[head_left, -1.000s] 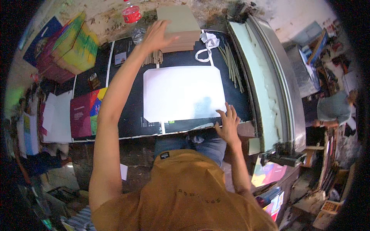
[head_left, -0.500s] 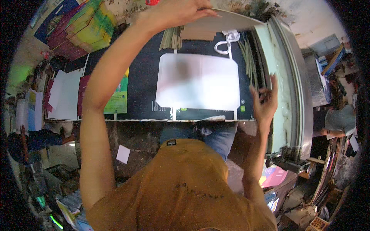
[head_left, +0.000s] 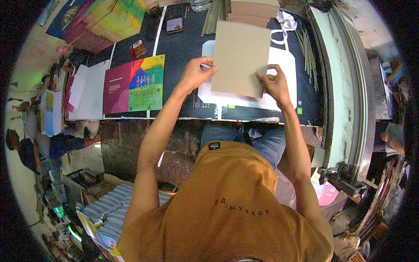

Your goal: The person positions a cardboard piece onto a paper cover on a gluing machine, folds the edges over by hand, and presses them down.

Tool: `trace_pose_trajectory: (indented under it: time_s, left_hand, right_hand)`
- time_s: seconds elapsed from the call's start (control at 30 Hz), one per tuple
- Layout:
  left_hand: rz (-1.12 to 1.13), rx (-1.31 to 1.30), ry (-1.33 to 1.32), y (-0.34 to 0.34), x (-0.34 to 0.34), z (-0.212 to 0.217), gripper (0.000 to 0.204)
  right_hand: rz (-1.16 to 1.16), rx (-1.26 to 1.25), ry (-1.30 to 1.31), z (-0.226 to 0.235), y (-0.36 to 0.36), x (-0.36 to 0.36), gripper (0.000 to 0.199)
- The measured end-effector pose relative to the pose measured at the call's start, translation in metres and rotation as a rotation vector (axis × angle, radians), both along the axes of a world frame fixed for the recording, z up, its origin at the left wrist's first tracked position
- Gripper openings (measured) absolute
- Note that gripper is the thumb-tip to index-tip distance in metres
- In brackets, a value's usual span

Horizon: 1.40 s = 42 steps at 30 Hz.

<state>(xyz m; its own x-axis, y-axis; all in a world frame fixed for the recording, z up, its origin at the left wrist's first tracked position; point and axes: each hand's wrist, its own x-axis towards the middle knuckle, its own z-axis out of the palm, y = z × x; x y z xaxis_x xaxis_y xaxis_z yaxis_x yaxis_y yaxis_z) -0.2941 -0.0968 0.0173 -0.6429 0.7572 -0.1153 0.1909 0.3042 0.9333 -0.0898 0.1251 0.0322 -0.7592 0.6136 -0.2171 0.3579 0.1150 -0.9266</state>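
A brown cardboard sheet (head_left: 241, 56) is held flat over a white sheet (head_left: 279, 87) on the black table (head_left: 183, 43). My left hand (head_left: 195, 73) grips the cardboard's left edge. My right hand (head_left: 274, 83) pinches its lower right corner. The white sheet lies beneath, mostly covered on its left half. A stack of the same brown boards (head_left: 253, 9) sits at the table's far edge, just beyond the held sheet.
Colourful printed covers (head_left: 135, 83) and white paper (head_left: 89, 89) lie at the left. A phone (head_left: 174, 25) and thin sticks (head_left: 306, 48) rest on the table. A long metal machine (head_left: 349, 96) runs along the right. Another person (head_left: 39, 150) sits at the far left.
My left hand has brought a brown board down from the far stack. My right hand has left the white sheet and taken hold of the board's lower corner.
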Motion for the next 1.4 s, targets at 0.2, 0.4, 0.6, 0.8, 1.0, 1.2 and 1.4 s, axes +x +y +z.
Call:
trace_pose_trajectory:
  time_s: [0.2, 0.4, 0.6, 0.8, 1.0, 1.2, 1.4]
  left_hand:
    - [0.165, -0.147, 0.142, -0.020, -0.007, -0.058, 0.037]
    - [0.140, -0.283, 0.225, -0.020, -0.008, -0.063, 0.038]
    - [0.166, -0.369, 0.298, -0.017, -0.007, -0.064, 0.043]
    - [0.155, -0.369, 0.309, -0.015, -0.010, -0.060, 0.043]
    - [0.131, -0.403, 0.336, -0.018, -0.012, -0.059, 0.046]
    - [0.150, -0.393, 0.305, -0.013, -0.009, -0.049, 0.042]
    - [0.167, -0.365, 0.227, -0.017, -0.014, -0.058, 0.043]
  right_hand:
    - [0.032, 0.337, -0.133, -0.057, -0.011, -0.015, 0.053]
    - [0.031, 0.436, -0.199, -0.060, -0.019, -0.023, 0.052]
    - [0.055, 0.474, -0.243, -0.068, -0.019, -0.030, 0.051]
    - [0.040, 0.446, -0.184, -0.065, -0.018, -0.029, 0.056]
    - [0.059, 0.492, -0.192, -0.059, -0.017, -0.033, 0.058]
    - [0.064, 0.539, -0.203, -0.061, -0.014, -0.034, 0.057]
    - [0.061, 0.550, -0.230, -0.057, -0.018, -0.038, 0.053]
